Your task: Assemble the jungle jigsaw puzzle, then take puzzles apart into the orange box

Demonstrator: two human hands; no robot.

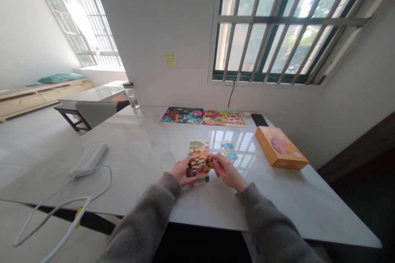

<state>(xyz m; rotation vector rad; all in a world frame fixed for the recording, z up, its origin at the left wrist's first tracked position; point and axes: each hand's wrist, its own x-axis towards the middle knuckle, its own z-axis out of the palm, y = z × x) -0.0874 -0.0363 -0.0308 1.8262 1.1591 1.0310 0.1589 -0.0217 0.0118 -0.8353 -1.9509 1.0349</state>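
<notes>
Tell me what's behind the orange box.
Beyond the orange box, a dark, phone-like object lies on the white table. The box hides the strip directly behind it.

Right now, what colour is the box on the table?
The box is orange, showing best in the head view.

Marbled table (148,160) was kinda loaded
Puzzle pictures (185,116), blue pieces (227,145), orange box (280,148), black phone (259,120), white power strip (89,159) and bottle (133,98) sat on it.

held puzzle pieces (200,166): multicoloured, red and yellow showing. loose pieces (227,145): part blue. left picture panel (182,115): dark blue, multicoloured motifs. box (280,146): orange, pink figure. worktop (148,152): white, grey-veined. sticky note (170,60): yellow. sleeves (268,215): grey.
</notes>
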